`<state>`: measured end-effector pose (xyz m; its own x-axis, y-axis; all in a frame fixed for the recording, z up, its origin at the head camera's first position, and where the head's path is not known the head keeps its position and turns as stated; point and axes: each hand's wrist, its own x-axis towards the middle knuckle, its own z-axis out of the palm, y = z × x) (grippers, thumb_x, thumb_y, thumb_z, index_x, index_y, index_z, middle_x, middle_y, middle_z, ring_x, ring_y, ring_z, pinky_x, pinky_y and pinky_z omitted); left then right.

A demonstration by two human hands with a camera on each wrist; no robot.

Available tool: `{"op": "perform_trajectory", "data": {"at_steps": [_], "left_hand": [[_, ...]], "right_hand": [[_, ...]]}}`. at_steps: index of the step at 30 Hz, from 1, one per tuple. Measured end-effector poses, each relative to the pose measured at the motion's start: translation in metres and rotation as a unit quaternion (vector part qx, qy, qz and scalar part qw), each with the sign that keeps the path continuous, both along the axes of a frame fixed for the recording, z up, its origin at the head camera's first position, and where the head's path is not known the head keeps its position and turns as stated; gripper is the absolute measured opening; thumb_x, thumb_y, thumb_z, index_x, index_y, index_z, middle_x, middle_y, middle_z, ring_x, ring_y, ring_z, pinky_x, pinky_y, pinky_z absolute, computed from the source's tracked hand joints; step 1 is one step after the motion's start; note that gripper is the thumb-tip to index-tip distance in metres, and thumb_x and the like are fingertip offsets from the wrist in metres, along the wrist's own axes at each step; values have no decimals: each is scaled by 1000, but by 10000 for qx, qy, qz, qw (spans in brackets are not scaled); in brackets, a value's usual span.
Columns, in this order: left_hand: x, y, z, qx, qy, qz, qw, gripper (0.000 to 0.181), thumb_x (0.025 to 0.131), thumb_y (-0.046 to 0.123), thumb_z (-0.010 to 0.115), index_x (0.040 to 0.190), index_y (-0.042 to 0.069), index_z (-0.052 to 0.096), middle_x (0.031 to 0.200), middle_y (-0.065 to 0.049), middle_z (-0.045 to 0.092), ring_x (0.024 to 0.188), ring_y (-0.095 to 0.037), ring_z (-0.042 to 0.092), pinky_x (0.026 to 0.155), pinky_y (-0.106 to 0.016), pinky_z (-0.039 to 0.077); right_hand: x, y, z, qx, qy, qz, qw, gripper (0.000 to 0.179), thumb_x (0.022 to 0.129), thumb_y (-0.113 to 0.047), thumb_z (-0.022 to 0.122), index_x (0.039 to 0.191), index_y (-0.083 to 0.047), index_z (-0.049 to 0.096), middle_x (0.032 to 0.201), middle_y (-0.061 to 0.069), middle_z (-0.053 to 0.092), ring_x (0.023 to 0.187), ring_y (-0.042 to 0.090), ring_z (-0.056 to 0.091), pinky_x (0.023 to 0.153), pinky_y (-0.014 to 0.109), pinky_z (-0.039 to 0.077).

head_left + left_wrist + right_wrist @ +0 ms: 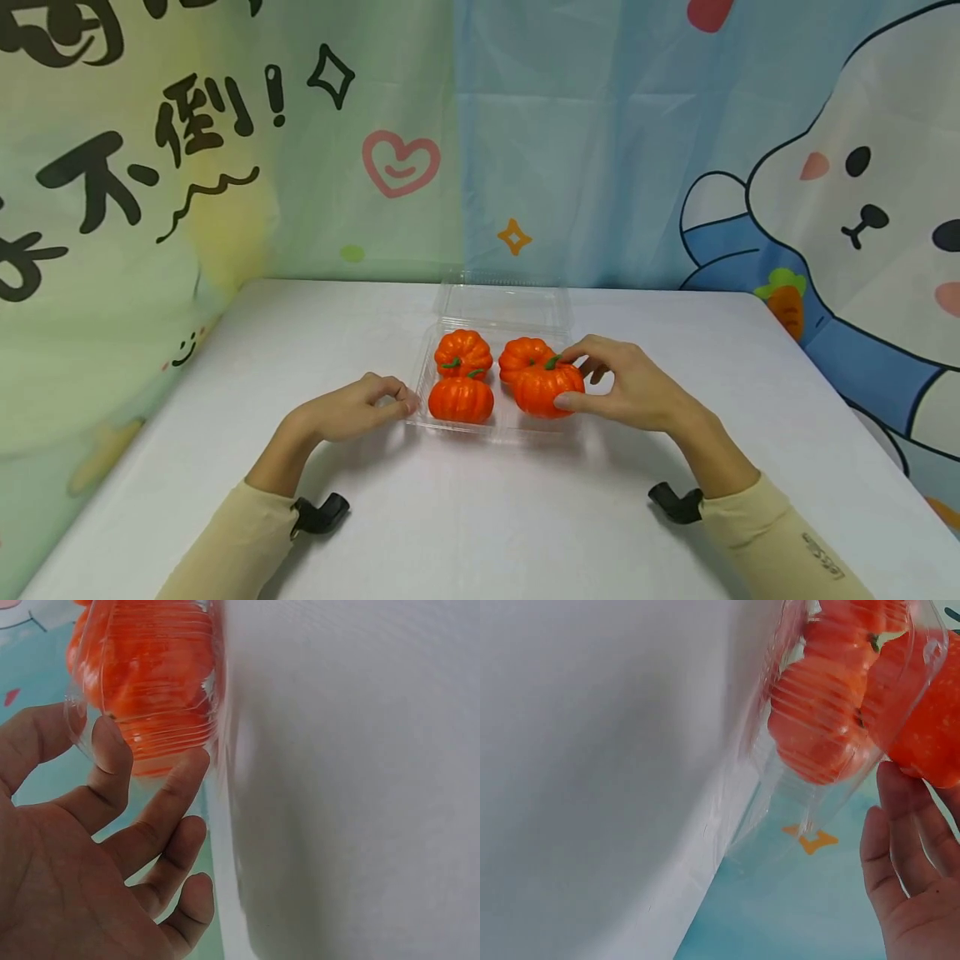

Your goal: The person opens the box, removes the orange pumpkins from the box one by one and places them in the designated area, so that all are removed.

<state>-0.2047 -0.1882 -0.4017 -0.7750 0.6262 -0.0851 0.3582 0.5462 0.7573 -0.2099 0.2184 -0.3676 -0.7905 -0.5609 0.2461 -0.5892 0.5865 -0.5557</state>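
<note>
A clear plastic box [510, 432] stands on the table with its lid folded back. In its left half sit two small orange pumpkins, one at the back [462, 350] and one in front [461, 402]; a third pumpkin [519, 353] is at the back right. My right hand [641, 387] grips another pumpkin [546, 393] between thumb and fingers; in the right wrist view this pumpkin [939, 727] shows higher than the box wall. My left hand [348, 410] pinches the box's front left rim, its thumb and a finger either side in the left wrist view.
The see-through lid [504, 307] lies toward the back edge of the white table [480, 525]. Behind it hangs a printed cloth [585, 150] with a cartoon bear and lettering. A black strap mount [321, 514] sits at each wrist.
</note>
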Motion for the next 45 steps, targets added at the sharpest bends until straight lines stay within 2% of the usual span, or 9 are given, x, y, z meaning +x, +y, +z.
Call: {"op": "perform_trajectory", "data": {"at_steps": [6,13,21,30,32,38,41,45], "left_hand": [[0,0,0,59,0,-24,10000,25,103,21,51,102,7,71,121,-6,73,122,-28,62,106,-49,45],[1,0,1,29,-8,-14,10000,25,103,22,50,101,8,71,121,-6,73,122,-27,61,106,-49,45],[0,0,0,61,-66,-5,10000,25,103,22,50,101,7,70,121,-6,73,122,-27,61,107,-49,44],[-1,-3,-3,-7,-86,34,10000,25,104,26,51,98,9,69,121,-4,72,120,-26,58,103,-47,44],[-2,-3,-3,-12,-67,22,10000,25,104,25,51,99,9,69,120,-4,72,118,-25,58,102,-46,44],[-3,-2,-1,24,-93,2,10000,25,103,25,51,104,8,70,117,-3,72,113,-23,59,101,-44,45],[-3,-2,-1,37,-110,-8,9999,26,103,26,52,105,8,71,115,-3,72,111,-23,58,99,-43,45],[-3,-2,0,14,-115,9,9999,26,104,26,52,105,8,71,115,-3,72,112,-22,58,99,-43,45]], "right_hand": [[-2,9,-1,-416,-9,14,9991,50,82,-32,88,126,-21,65,121,-4,64,101,16,70,86,42,60],[-6,17,-4,-803,32,98,9967,58,79,-22,91,129,-17,62,127,0,60,111,23,68,87,37,60],[-12,27,-2,-880,509,-80,9948,71,74,-14,94,137,-13,59,133,4,57,118,24,62,89,36,58],[-22,36,-1,-1069,777,-391,9905,78,73,-5,93,143,-10,57,144,9,50,130,29,54,87,48,56],[-24,37,-1,-1058,810,-450,9901,79,73,-4,92,144,-10,56,147,9,50,132,30,53,90,42,55],[-33,42,-5,-1113,928,-600,9876,83,73,-1,91,146,-9,53,146,10,52,132,30,52,93,10,44],[-39,45,-8,-1081,988,-676,9869,82,74,-1,91,147,-8,52,146,11,52,133,31,52,93,7,42],[-45,50,-13,-889,1073,-877,9864,82,76,-2,90,148,-8,51,148,11,52,133,32,52,94,9,43]]}}
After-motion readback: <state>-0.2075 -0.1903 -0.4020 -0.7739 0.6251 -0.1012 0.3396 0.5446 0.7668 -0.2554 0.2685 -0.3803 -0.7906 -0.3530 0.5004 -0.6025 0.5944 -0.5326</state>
